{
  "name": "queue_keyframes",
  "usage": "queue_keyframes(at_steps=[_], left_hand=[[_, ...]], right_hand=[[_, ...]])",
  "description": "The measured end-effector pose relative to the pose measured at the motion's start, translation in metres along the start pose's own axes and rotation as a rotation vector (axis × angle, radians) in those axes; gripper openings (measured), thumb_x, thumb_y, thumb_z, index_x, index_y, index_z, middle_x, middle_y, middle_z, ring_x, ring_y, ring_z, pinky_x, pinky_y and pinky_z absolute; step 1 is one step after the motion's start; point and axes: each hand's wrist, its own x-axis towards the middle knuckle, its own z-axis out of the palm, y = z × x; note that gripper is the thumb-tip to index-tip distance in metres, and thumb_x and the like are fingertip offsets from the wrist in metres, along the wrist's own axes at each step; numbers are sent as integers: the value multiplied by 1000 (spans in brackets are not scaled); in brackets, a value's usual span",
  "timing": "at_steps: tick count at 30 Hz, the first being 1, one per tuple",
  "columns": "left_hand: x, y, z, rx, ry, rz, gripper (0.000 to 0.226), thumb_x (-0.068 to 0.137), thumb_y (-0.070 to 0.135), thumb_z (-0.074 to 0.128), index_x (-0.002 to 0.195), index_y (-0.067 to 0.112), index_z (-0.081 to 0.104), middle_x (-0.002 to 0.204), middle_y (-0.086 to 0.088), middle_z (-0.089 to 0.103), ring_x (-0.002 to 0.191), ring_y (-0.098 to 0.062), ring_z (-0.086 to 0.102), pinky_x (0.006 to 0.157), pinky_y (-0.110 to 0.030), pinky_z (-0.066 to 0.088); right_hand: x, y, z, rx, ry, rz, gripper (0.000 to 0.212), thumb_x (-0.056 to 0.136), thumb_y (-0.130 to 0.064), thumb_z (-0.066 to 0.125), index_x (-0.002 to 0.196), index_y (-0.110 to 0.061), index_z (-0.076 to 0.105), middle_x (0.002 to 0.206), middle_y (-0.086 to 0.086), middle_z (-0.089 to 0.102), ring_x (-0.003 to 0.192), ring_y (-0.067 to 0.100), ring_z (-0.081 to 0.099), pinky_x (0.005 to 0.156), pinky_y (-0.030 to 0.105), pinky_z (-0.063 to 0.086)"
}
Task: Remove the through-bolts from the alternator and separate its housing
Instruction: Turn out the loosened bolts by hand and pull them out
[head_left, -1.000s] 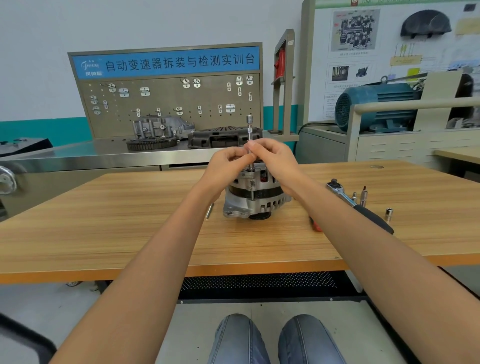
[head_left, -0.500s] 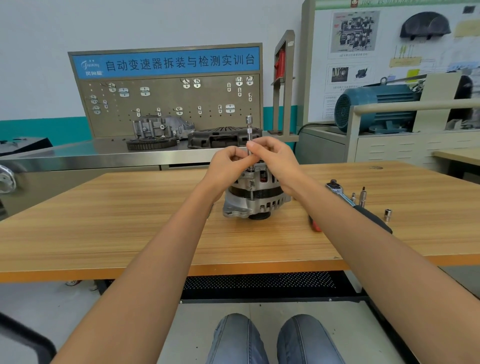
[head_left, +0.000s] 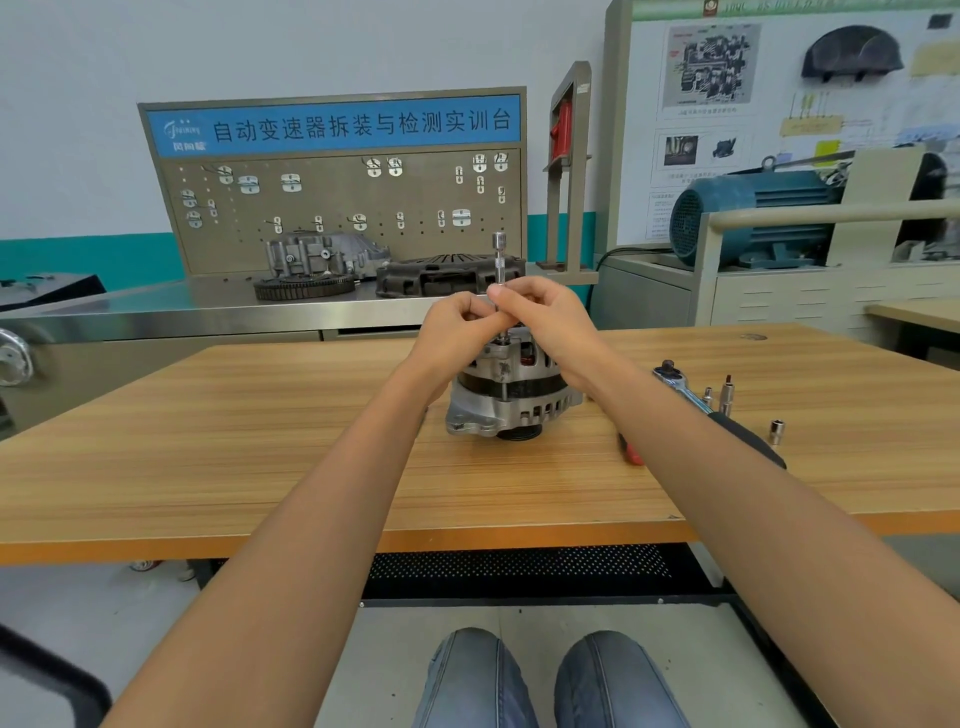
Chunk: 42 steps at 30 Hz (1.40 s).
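Fingers of both hands pinch the socket extension (head_left: 499, 260) standing upright on a through-bolt at the near rim of the alternator (head_left: 511, 389), which sits mid-table (head_left: 208, 441). My left hand (head_left: 457, 325) and right hand (head_left: 545, 317) have barely shifted since a second ago, so I judge I am still spinning the bolt out; the housing remains together.

one alternator (head_left: 511, 395), one ratchet (head_left: 696, 400), three sockets (head_left: 776, 431), two hands (head_left: 550, 325)

Blue electric motor (head_left: 753, 218) at right, pegboard (head_left: 337, 208) behind gear parts (head_left: 322, 260), steel bench (head_left: 156, 312).
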Motion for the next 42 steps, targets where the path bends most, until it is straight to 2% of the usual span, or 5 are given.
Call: queue_keyframes(at_steps=[7,16,25,32,42], left_hand=[[-3,-1,-9,-22,-118,11,13,92,24,63,87,33,70,84,26,71,86,15,62,75,-10,44],[-2,2,7,45,66,-15,25,85,28,70,70,18,52,74,5,57,79,-11,57,76,-28,48],[-5,0,-8,7,-118,2,13,93,23,61,96,20,73,96,10,72,92,3,63,80,-17,46],[-3,3,3,49,18,-28,24,85,26,71,71,18,54,73,6,55,74,-7,55,65,-19,41],[-7,2,-5,65,-95,12,11,92,24,62,86,27,71,90,11,72,89,1,63,77,-18,46]], right_hand=[[2,1,-8,-23,-95,5,20,98,-32,47,106,-31,66,102,-19,62,99,-7,50,77,13,33],[2,0,-2,-34,-41,17,17,90,-36,60,101,-24,62,100,-7,63,94,0,56,68,13,37],[1,2,-6,-47,-85,3,24,98,-31,46,110,-26,66,104,-15,62,97,-9,50,72,11,32],[1,0,-2,-39,-44,20,18,92,-40,55,102,-26,62,102,-9,62,96,0,54,70,15,35],[2,2,-6,-40,-89,24,26,100,-28,41,112,-27,65,101,-18,58,91,-12,47,68,8,31]])
